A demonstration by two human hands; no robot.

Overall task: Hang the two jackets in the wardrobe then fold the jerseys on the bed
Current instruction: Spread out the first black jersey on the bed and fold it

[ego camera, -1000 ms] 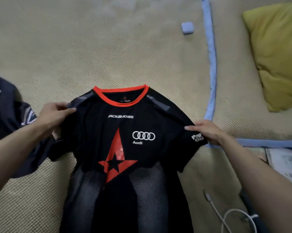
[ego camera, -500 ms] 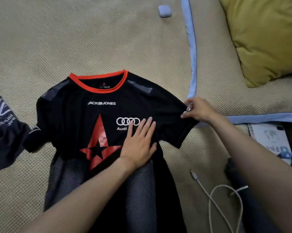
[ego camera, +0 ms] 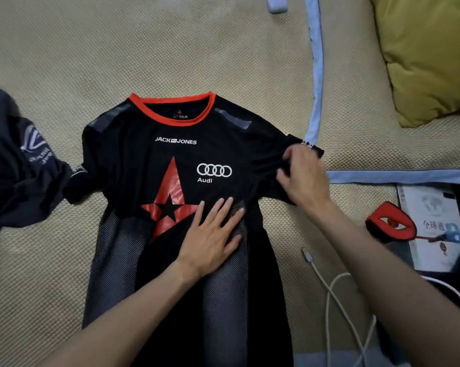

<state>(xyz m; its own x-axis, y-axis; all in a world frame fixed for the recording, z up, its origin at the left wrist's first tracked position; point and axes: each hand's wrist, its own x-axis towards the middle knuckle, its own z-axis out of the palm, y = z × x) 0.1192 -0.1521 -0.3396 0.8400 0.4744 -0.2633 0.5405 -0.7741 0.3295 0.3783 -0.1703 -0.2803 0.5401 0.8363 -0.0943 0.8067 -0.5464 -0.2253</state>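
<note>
The black jersey (ego camera: 149, 160) lies face up on the bed mat (ego camera: 170, 49). My left hand (ego camera: 210, 237) stays flat, now lower beside the star; my right hand (ego camera: 303, 178) has pulled its pinched sleeve inward.

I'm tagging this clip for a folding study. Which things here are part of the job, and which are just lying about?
Part of the job:
black jersey, pressed flat by the left hand
right hand, gripping its sleeve
dark jersey, crumpled beside it

Lying about:
yellow pillow
white cable
booklet
small blue-grey case
</note>
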